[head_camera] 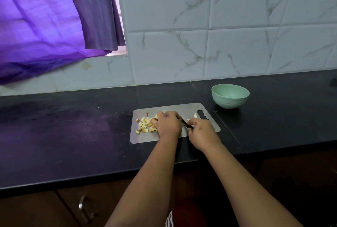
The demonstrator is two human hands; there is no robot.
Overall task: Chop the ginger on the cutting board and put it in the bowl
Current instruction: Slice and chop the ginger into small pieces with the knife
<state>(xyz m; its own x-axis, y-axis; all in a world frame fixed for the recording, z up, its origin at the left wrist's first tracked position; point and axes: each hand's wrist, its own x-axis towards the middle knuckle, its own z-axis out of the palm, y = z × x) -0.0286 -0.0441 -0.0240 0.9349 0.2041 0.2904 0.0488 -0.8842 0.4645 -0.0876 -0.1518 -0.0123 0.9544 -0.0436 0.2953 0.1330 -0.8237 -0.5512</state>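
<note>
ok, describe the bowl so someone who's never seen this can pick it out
Start at the black countertop under the marble-tiled wall. On it lies a metal cutting board with chopped ginger; the bowl stands just beyond the board's far right corner. It is the only round, pale green thing there, and looks empty.

We see a black counter (73, 135) below a tiled wall. A grey cutting board (145, 136) lies flat on it, under our hands. A green bowl (230, 96) stands on the counter beyond our knife grip, to its right, near the board's corner.
</note>
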